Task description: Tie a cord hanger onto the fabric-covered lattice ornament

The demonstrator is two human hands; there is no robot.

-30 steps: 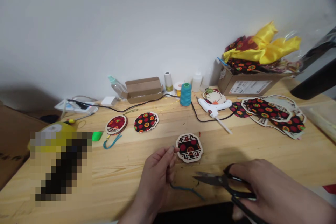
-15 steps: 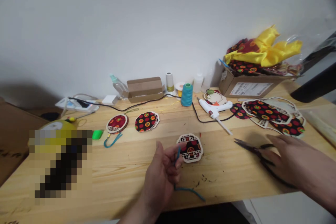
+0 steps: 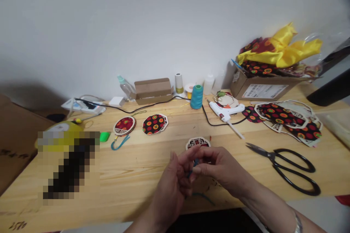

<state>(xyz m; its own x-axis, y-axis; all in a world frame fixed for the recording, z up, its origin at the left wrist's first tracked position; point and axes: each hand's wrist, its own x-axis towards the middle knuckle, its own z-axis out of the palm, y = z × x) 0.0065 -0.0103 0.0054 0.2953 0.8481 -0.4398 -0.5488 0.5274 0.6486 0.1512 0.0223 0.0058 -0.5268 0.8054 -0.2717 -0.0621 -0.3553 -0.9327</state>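
- At the far left we see a cardboard box [image 3: 13, 149], cut off by the edge, its handwriting only partly readable.
- Beside it, a yellow object [image 3: 75, 128] is half covered by pixelation, so we cannot identify it.
- Next we find a round wood-framed fabric piece [image 3: 125, 125] with a teal loop [image 3: 119, 145], then an octagonal fabric piece [image 3: 154, 124], both lying on the worktop [image 3: 117, 174].
- Our left hand [image 3: 175, 178] is curled narrow around a teal cord [image 3: 203, 197]; the fingers mask most of it, and its loose tail rests below, blurred.
- Just beyond our hands lies a lattice-framed fabric piece [image 3: 198, 142], its lower part mostly hidden by them.
- Our right hand [image 3: 216, 165] meets the left, thumb and forefinger pinching the cord; we cannot make out how the strand is laid between them.
- The black-handled scissors [image 3: 271, 156] lie free to the right, near a white glue gun [image 3: 226, 111].
- Farther right, stacked fabric pieces [image 3: 287, 116] overlap, obscuring the lower ones.
- Behind, a labelled carton [image 3: 264, 91] holds yellow satin; we find its print too small.
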